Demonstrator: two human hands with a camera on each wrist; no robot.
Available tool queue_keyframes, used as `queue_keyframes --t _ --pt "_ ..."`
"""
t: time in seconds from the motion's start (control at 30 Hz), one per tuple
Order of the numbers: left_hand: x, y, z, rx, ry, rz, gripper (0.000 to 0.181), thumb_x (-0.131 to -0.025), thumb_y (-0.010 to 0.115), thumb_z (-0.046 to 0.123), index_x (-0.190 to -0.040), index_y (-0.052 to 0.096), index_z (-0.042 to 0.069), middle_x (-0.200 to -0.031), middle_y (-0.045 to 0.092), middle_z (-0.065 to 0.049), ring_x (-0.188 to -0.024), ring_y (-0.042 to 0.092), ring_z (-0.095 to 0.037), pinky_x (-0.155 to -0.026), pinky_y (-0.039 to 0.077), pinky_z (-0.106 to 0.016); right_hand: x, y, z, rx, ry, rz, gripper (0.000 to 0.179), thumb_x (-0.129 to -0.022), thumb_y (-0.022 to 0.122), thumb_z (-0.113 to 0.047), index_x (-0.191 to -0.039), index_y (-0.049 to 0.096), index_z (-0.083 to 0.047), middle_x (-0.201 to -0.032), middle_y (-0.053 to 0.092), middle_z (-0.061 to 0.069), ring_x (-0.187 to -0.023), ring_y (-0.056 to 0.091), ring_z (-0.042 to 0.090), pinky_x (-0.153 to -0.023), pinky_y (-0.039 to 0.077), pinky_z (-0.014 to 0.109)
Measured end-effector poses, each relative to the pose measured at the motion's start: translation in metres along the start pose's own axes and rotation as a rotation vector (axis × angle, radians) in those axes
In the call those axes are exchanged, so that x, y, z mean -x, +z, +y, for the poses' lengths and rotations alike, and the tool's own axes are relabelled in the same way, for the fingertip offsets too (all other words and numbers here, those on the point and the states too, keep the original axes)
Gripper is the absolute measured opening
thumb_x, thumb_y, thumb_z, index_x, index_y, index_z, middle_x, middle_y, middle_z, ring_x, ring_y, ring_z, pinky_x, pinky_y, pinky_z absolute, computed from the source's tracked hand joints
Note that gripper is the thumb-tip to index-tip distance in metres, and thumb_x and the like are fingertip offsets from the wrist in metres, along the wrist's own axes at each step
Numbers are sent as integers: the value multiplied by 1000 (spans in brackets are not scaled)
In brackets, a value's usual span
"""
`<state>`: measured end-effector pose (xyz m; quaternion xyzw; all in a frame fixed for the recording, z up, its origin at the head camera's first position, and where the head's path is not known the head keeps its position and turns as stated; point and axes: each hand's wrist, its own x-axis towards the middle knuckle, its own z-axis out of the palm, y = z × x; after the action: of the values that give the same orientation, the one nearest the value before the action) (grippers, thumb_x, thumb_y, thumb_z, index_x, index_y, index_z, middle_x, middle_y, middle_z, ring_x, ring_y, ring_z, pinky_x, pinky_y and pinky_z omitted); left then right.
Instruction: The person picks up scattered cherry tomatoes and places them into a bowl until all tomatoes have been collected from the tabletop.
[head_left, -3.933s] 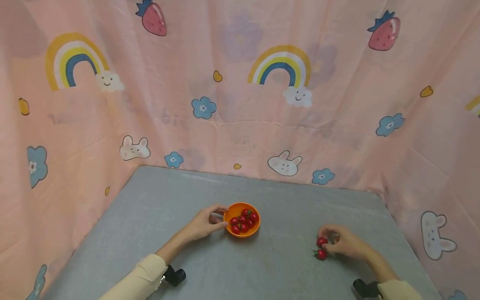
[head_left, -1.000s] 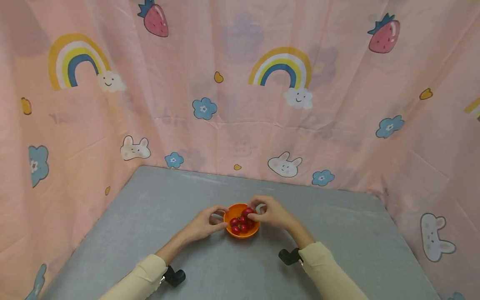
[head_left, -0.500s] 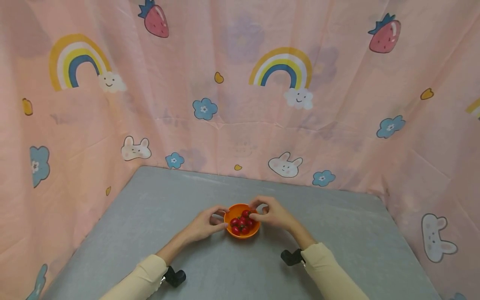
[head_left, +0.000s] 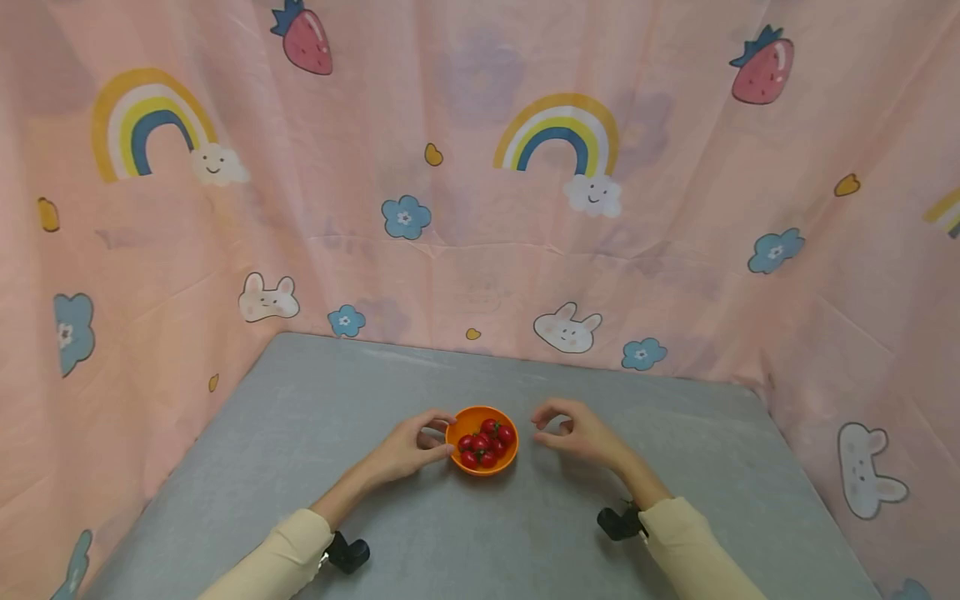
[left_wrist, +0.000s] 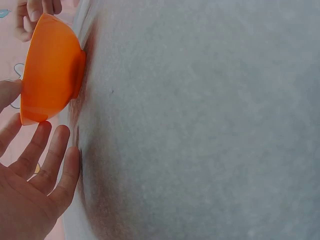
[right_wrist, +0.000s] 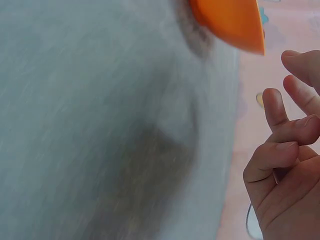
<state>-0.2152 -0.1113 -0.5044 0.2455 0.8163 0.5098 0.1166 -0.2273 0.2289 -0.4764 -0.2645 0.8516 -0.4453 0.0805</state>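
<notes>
An orange bowl [head_left: 482,468] stands on the table with several small red cherry tomatoes [head_left: 486,444] with green stems inside. At its left side is my left hand [head_left: 411,446], thumb and fingertips touching the rim and outer wall. The left wrist view shows these fingers [left_wrist: 45,165] fairly straight against the bowl [left_wrist: 52,70]. A short gap right of the bowl, my right hand [head_left: 577,429] hangs over the table, fingers loosely bent and holding nothing. In the right wrist view, that hand [right_wrist: 290,170] is apart from the bowl [right_wrist: 230,22].
The grey table [head_left: 360,375] spreads around the bowl on all sides. A pink curtain [head_left: 480,275] printed with rainbows, rabbits and flowers encloses its back and sides. Black wrist cameras [head_left: 348,552] stick out from both cream sleeves.
My right hand has moved from two tomatoes at the right to the bowl, then back rightward, empty. Those tomatoes no longer show on the table. The left hand stays at the bowl.
</notes>
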Motion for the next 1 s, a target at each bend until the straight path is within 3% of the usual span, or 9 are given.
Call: queue_keyframes --t 0.27,0.5,0.63,0.83,1.0 --pt "0 0 -1 -5 -12 -4 42 -97 72 20 -135 58 10 -127 63 -11 -99 68 -23 -84 57 -39 22 -14 16 4 -8 2 21 -93 75 -7 -111 66 0 -106 66 16 -86 57 27 -63 46 26" --pt "0 0 0 -1 -15 -4 40 -98 72 19 -135 58 11 -127 63 -12 -99 68 -23 -82 57 -39 48 -26 27 -4 -28 20 22 -94 74 -9 -112 66 1 -105 67 16 -76 54 21 -59 45 26" --pt "0 1 0 3 -6 -1 40 -98 72 18 -134 58 10 -127 63 -13 -98 68 -24 -81 57 -38 64 -32 34 16 -31 42 21 -95 73 -10 -111 66 1 -106 67 16 -87 59 21 -66 49 26" --pt "-1 1 0 16 9 3 41 -98 71 13 -135 57 5 -126 63 -18 -98 68 -29 -82 57 -42 88 -42 42 30 49 73 22 -95 74 -13 -113 66 -1 -108 66 12 -96 60 23 -73 50 27" --pt "-2 1 -1 39 2 1 43 -98 71 11 -137 56 4 -127 62 -21 -99 67 -33 -83 57 -46 104 -49 47 -11 55 74 25 -94 74 -8 -114 65 2 -109 65 18 -93 59 26 -61 47 27"
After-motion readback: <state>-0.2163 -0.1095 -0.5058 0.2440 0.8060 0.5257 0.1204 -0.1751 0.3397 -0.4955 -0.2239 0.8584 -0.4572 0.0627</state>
